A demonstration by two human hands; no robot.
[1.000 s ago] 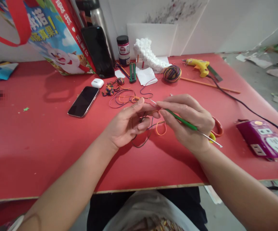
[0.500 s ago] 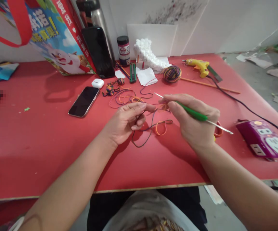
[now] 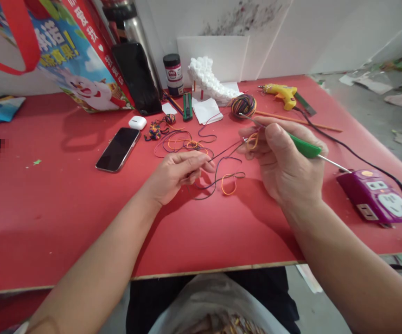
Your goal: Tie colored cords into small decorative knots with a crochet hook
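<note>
A green-handled crochet hook [image 3: 304, 146] rests in my right hand [image 3: 287, 160], its thin metal tip pointing up and left. The same hand pinches a small orange and dark loop of yarn [image 3: 252, 140] between its fingers. Dark yarn [image 3: 226, 150] stretches taut from there to my left hand [image 3: 183, 174], whose thumb and forefinger are closed on it. Loose yarn strands [image 3: 229, 184] trail on the red table below and between both hands. Behind the hook tip sits a multicoloured yarn ball [image 3: 243, 105].
A phone [image 3: 118, 149], an earbud case [image 3: 137, 122] and a small knotted yarn piece [image 3: 155, 131] lie left of the yarn. At the back are a white textured object [image 3: 209, 83], a jar [image 3: 173, 74] and a yellow glue gun [image 3: 281, 94]. A purple power strip [image 3: 378, 195] stands right.
My right hand has turned and moved slightly right and up with the hook. My left hand has shifted a little left, and the yarn between them is pulled longer and straighter.
</note>
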